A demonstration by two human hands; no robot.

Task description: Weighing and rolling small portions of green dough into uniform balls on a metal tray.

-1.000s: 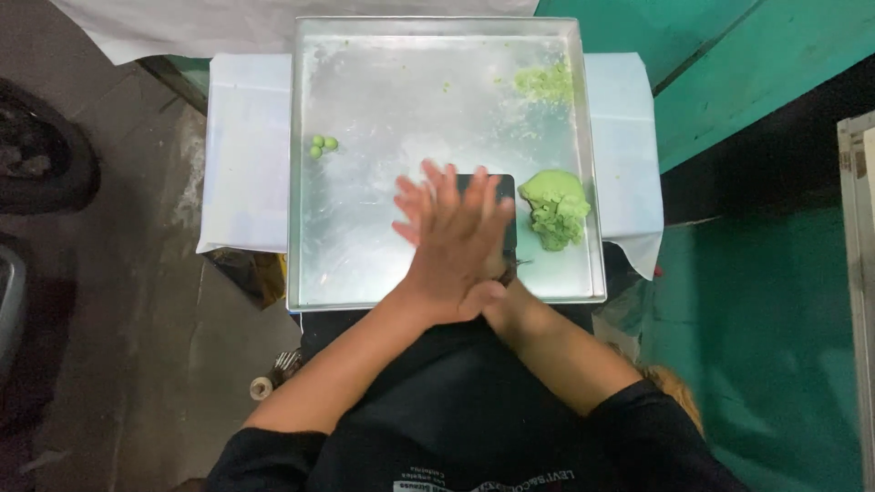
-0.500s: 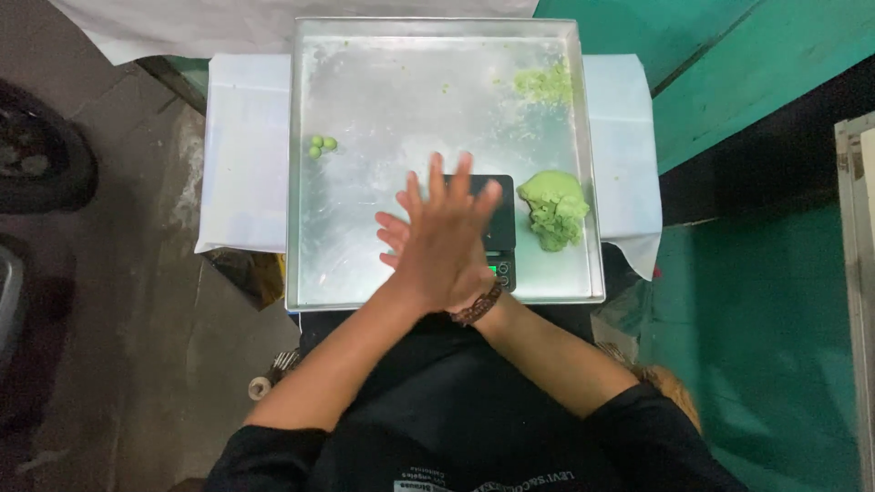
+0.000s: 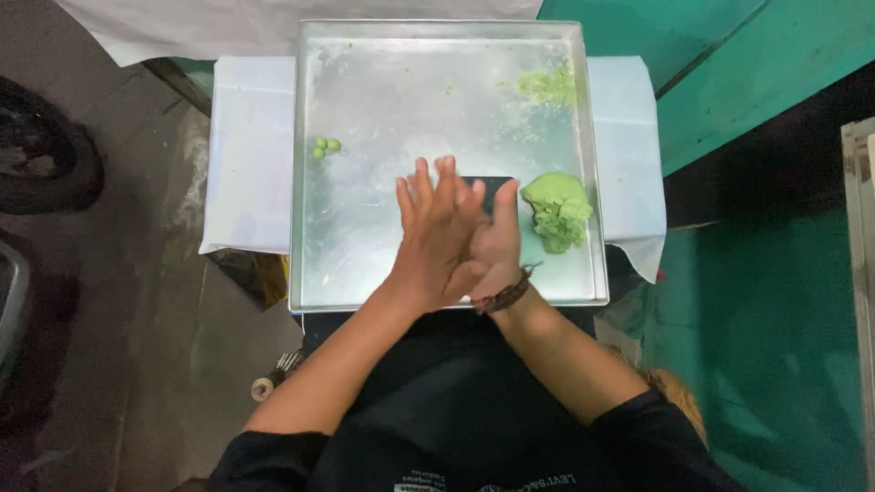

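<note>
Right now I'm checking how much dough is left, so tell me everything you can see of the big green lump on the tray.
The large lump of pale green dough is a rough, crumbly mound with a rounded top and ragged lower edge. It looks soft and matte. It rests on the square silver metal tray, near its right rim. The right hand's thumb stands close beside it; contact cannot be told.

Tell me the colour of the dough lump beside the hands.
Light green: the dough lump lies on the metal tray, shown in the head view.
</note>
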